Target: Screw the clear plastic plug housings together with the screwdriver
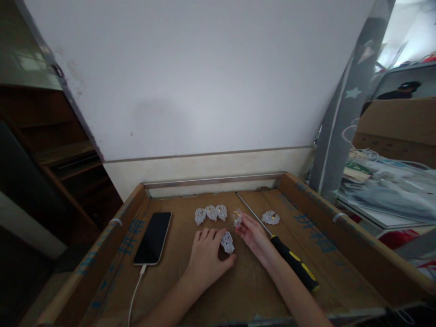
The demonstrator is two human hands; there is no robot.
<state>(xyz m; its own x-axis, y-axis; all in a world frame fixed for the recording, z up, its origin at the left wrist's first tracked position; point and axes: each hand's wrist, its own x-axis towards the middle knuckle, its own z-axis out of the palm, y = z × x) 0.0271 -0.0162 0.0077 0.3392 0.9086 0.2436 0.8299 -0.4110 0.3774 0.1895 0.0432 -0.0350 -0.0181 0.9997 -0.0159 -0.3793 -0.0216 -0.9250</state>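
Observation:
My left hand (208,254) curves around a pale plug cover (227,242) with small dark holes, its thumb and index finger at either end of the piece. Pinched in the fingertips of my right hand (250,232) is a clear plug part (237,217) with brass-coloured metal in it, raised a little above the cardboard. Just beyond my hands, three similar clear plug parts (211,212) stand side by side in a row. One more plug part (270,217) lies apart on the right.
A long screwdriver (294,263) with a black and yellow handle lies beside my right forearm. On the left, a phone (153,238) has a white cable (135,293) plugged in. Cardboard walls (313,227) border the work surface. A person (398,93) is partly visible at far right.

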